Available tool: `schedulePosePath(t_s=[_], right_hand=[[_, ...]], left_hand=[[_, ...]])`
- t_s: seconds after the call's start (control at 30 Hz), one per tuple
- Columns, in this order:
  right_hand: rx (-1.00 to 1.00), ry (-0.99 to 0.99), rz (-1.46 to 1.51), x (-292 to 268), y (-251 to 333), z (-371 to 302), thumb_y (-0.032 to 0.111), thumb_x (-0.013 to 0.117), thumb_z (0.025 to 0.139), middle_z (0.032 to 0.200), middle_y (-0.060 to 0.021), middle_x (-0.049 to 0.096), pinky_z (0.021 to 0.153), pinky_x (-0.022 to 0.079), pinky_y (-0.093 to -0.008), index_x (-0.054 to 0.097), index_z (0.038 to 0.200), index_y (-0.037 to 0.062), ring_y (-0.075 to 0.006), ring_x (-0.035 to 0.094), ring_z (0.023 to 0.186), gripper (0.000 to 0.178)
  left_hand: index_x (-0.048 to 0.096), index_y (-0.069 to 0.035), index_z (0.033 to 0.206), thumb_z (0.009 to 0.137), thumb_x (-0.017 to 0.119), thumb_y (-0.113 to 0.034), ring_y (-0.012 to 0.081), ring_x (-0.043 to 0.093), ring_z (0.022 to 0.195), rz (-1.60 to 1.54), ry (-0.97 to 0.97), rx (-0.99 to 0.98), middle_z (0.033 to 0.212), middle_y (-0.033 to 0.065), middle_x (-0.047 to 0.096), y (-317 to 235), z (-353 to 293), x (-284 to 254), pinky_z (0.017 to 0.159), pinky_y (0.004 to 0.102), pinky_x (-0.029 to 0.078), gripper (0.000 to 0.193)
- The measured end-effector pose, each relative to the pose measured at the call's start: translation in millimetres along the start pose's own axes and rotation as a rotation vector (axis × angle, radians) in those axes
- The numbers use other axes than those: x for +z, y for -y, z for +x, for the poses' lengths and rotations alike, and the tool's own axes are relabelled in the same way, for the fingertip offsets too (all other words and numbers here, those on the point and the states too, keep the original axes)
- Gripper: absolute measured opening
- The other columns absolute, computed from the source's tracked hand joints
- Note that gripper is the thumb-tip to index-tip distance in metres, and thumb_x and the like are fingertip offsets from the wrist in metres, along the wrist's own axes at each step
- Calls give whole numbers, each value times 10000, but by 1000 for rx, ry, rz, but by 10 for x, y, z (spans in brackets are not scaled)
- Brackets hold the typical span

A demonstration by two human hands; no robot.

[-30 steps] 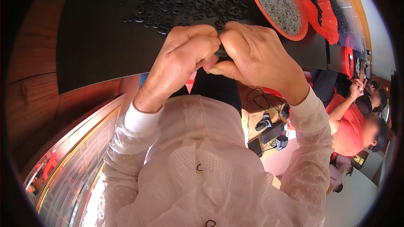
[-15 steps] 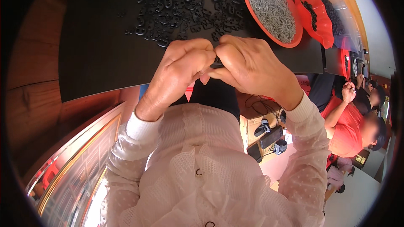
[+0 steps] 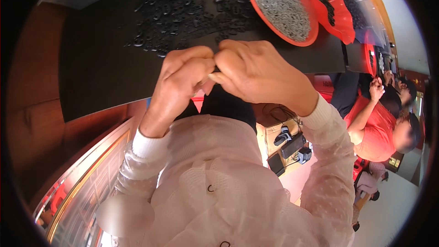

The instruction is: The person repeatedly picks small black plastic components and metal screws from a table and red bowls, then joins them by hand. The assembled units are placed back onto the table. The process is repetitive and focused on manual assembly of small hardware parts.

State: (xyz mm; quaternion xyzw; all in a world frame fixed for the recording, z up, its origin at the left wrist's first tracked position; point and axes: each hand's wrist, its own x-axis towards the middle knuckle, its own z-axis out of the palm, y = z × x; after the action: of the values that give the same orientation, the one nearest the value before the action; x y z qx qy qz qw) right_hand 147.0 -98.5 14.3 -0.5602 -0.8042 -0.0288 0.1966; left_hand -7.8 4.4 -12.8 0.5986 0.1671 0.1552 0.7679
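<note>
My left hand (image 3: 183, 75) and my right hand (image 3: 258, 71) meet in front of me at the near edge of the black tabletop. Both are closed, fingertips pressed together around a small black piece (image 3: 216, 69). Only a dark sliver of it shows; the fingers cover the rest, so its exact kind is hidden. Beyond the hands lie many loose black plastic pieces (image 3: 183, 13), small and rounded, some with holes. Right of them, a red-orange bowl (image 3: 315, 27) is filled with small silvery metal parts (image 3: 281, 7).
A red wavy-edged dish (image 3: 345, 23) with black pieces stands right of the bowl. Another red bowl (image 3: 369, 59) sits farther right, near a co-worker in a red shirt (image 3: 372, 132). Cables and black adapters (image 3: 292, 146) lie below the table at right.
The view has shifted slightly, so the table and bowls sit farther left in the picture. My hands stay pressed together, with the black piece now more hidden between the fingers.
</note>
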Motion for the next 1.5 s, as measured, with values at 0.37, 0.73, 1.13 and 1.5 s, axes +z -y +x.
schedulePosePath(t_s=[0.37,0.73,1.13,1.5], right_hand=[[322,-30,525,-37,-6,-149,244,545,934,706,-135,528,533,428,-373,548,840,7,-280,555,633,255],[688,-21,1132,-123,55,-93,220,482,990,617,3,406,507,323,-270,444,744,0,-62,351,600,332],[738,-48,1155,-146,125,-172,217,473,994,622,-24,441,497,357,-284,443,735,8,-83,395,573,334],[1038,-505,209,-1336,-1012,-913,307,559,955,663,55,496,566,372,-241,618,852,-15,-47,432,640,344]], left_hand=[[534,10,675,807,476,-126,73,420,547,19,-19,-66,600,40,525,-35,-20,66,496,249,313,199],[469,-34,704,899,607,-191,40,384,524,100,20,125,559,-19,430,135,-7,102,448,241,310,286],[417,-51,666,894,641,-113,35,391,472,276,17,330,535,-8,414,207,47,152,397,240,331,325],[472,-21,662,905,630,-307,75,384,538,268,85,234,568,-4,429,104,22,134,485,262,325,407]])
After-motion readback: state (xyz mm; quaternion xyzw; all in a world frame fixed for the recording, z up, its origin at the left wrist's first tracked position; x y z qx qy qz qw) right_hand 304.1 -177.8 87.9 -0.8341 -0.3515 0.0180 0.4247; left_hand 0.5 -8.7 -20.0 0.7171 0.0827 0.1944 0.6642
